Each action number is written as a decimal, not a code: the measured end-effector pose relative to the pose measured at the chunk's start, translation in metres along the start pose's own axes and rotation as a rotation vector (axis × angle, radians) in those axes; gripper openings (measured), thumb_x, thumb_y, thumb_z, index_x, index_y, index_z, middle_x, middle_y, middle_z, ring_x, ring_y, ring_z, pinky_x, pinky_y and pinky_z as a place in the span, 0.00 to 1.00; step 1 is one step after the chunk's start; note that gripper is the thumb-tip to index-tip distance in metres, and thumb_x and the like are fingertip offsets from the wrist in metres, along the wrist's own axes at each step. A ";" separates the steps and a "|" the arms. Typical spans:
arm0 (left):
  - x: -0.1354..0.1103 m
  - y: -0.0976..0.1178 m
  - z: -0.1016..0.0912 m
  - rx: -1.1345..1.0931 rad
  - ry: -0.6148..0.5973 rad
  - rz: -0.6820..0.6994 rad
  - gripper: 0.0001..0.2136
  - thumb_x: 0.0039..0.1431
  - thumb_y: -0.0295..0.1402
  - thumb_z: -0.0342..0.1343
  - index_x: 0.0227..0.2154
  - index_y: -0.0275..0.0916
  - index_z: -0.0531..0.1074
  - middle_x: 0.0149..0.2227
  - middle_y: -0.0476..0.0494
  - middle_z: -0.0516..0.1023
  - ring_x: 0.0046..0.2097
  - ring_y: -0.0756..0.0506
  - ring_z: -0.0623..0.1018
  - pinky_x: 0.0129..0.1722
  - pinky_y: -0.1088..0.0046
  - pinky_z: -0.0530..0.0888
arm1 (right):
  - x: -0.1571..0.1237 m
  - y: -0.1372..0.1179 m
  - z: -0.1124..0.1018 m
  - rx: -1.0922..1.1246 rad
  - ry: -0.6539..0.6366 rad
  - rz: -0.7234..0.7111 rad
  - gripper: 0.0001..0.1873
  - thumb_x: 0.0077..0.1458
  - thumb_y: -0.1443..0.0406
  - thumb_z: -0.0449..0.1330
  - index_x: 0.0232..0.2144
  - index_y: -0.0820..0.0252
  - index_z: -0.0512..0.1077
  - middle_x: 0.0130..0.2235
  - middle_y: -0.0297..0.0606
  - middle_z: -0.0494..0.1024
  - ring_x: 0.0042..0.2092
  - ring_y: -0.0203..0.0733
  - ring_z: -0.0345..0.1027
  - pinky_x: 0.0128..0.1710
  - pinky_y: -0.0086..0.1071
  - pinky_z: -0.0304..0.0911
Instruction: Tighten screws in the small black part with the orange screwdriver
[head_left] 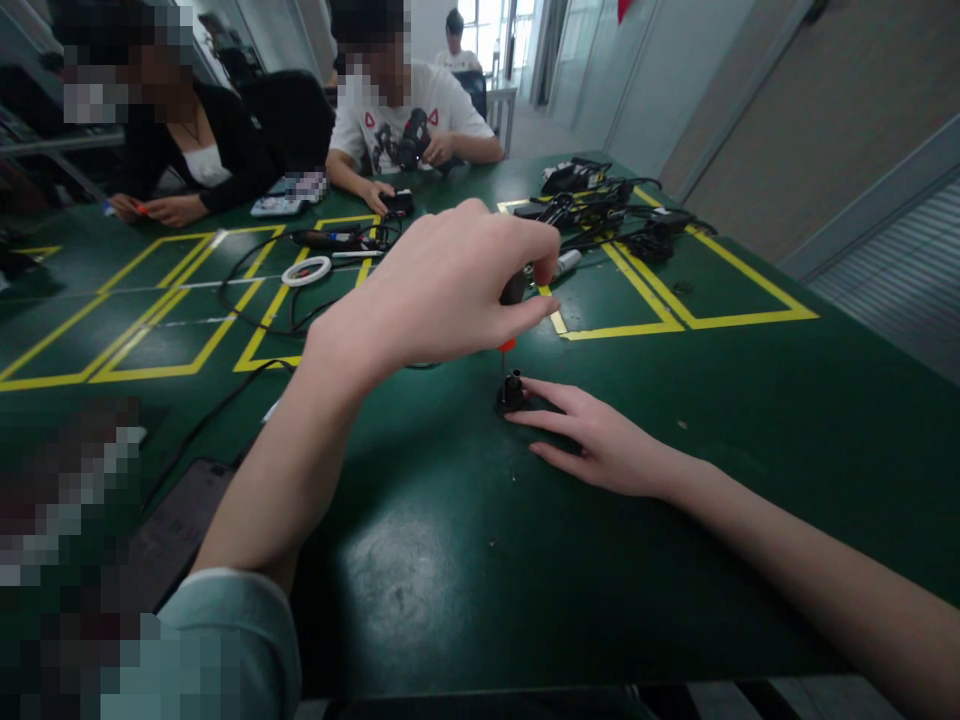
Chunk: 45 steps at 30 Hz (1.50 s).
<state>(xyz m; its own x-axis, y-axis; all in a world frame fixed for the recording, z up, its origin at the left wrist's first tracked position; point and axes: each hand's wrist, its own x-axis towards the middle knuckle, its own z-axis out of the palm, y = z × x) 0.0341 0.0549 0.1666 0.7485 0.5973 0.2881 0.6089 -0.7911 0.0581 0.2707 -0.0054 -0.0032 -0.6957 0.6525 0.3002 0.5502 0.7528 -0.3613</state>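
Observation:
My left hand (450, 285) is raised over the green table (465, 560), fingers closed round the dark handle of a small screwdriver (510, 300). Its orange collar and thin shaft point straight down into a small black part (512, 390) standing on the table. My right hand (600, 440) lies on the table just right of that part. Its fingers are stretched out, and the fingertips press against the part's base.
Yellow tape rectangles (675, 320) mark the table. A white ring (306, 270), black cables (247, 300) and black devices (600, 200) lie further back. A dark phone (180, 530) lies at my left. Two people sit at the far side handling black parts.

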 end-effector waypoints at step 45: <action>0.016 0.000 0.069 -0.159 -0.611 -0.013 0.17 0.48 0.26 0.71 0.42 0.39 0.78 0.35 0.49 0.84 0.34 0.46 0.80 0.30 0.72 0.66 | 0.004 0.003 0.009 -0.006 0.074 -0.040 0.20 0.68 0.64 0.61 0.60 0.56 0.78 0.64 0.56 0.76 0.63 0.59 0.74 0.60 0.56 0.75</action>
<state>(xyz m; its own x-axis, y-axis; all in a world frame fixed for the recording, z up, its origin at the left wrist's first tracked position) 0.0644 0.0738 0.1052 0.7849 0.5374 -0.3084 0.6076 -0.7651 0.2132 0.2655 -0.0012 -0.0113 -0.6815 0.6263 0.3786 0.5257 0.7789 -0.3421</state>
